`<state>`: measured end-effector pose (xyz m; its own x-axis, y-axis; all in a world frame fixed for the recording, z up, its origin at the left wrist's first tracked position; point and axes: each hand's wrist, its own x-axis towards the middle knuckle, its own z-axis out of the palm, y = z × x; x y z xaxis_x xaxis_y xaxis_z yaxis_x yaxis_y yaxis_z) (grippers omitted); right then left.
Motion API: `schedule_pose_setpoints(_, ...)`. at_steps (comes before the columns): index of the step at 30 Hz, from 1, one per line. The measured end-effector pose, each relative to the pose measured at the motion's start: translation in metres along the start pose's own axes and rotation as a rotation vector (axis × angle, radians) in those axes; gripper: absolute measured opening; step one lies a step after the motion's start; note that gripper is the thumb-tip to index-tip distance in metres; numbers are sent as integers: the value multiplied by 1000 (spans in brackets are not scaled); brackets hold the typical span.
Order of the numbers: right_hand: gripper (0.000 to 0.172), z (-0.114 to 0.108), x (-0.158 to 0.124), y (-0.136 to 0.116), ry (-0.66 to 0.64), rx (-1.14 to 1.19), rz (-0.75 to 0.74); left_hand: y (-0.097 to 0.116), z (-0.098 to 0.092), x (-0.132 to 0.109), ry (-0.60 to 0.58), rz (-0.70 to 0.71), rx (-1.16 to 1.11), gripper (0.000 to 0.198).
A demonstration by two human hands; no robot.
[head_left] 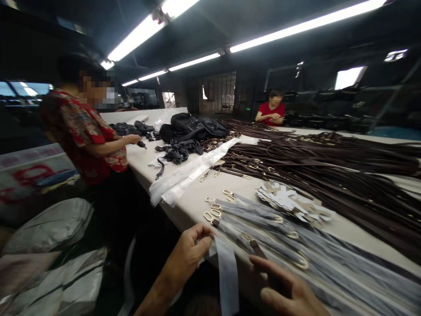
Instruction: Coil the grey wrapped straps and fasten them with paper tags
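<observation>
My left hand (187, 252) is at the table's near edge, its fingers pinched on the top of a clear plastic sleeve (226, 272) that hangs down off the edge. My right hand (289, 292) lies lower right, fingers stretched toward a dark brown strap (258, 250) with a gold clasp; it holds nothing that I can see. Several straps wrapped in clear plastic (263, 215) lie fanned on the white table (197, 197) just beyond both hands.
A big heap of dark brown straps (329, 166) covers the right of the table. Paper tags (289, 199) and a stack of clear bags (187, 173) lie mid-table, black bags (190, 127) farther back. A person in a red patterned shirt (85, 136) stands left; another in red (271, 112) sits far back.
</observation>
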<state>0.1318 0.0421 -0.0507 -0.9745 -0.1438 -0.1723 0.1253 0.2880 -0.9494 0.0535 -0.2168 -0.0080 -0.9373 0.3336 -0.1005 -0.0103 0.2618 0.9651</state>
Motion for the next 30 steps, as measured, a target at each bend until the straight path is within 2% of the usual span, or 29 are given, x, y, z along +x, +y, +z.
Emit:
schedule_pose_setpoints(3,96,7,-4,-7,-19,70,17,15,27,8,-3,126,170,31)
schedule_pose_setpoints(5,110,14,-9,-10,26,45,51,19,35,10,35,116,366,30)
schedule_pose_setpoints(7,118,22,-12,-13,113,-52,53,20,41,13,80,91,546,29)
schedule_pose_setpoints(9,118,28,-12,-15,176,-127,55,21,47,14,97,85,639,31)
schedule_pose_setpoints(11,106,30,-8,-17,209,-149,64,23,51,15,61,96,622,36)
schedule_pose_setpoints(12,91,29,-6,-17,224,-153,52,23,51,15,30,106,577,38)
schedule_pose_setpoints(14,48,24,-1,-16,257,-141,8,23,46,15,-48,112,443,41)
schedule_pose_setpoints(15,35,21,2,-14,269,-116,-6,22,42,16,-86,107,375,43)
schedule_pose_setpoints(17,37,14,5,-9,270,-29,8,15,30,18,-143,80,279,45)
schedule_pose_setpoints(19,40,7,7,-5,257,81,43,8,19,20,-166,58,292,43)
schedule_pose_setpoints(22,40,4,8,-3,216,187,38,2,14,21,-190,72,389,26)
schedule_pose_setpoints(24,38,4,9,-6,183,188,30,4,22,20,-284,82,334,14)
schedule_pose_setpoints(27,34,3,10,-14,143,143,56,3,43,20,-455,42,63,30)
schedule_pose_setpoints(30,34,-6,11,-20,122,158,96,-9,64,22,-479,1,-236,30)
